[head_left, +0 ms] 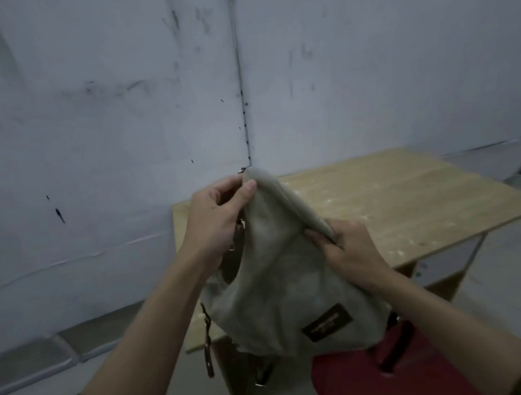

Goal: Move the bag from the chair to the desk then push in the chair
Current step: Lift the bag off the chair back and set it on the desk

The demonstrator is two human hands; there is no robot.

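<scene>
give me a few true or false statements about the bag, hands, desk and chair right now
1. Both hands grip the bag. True: the left hand and the right hand each pinch its upper fabric.
2. The bag lies flat on the desk. False: it hangs in the air, held up in front of the desk.
3. The chair is blue. False: it is red.
4. The bag has a dark label on its front. True.
5. The desk top is black metal. False: it is light wood.

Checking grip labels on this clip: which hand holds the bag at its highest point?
The left hand, pinching the bag's top corner; the right hand grips the fold lower down, over the desk.
</scene>
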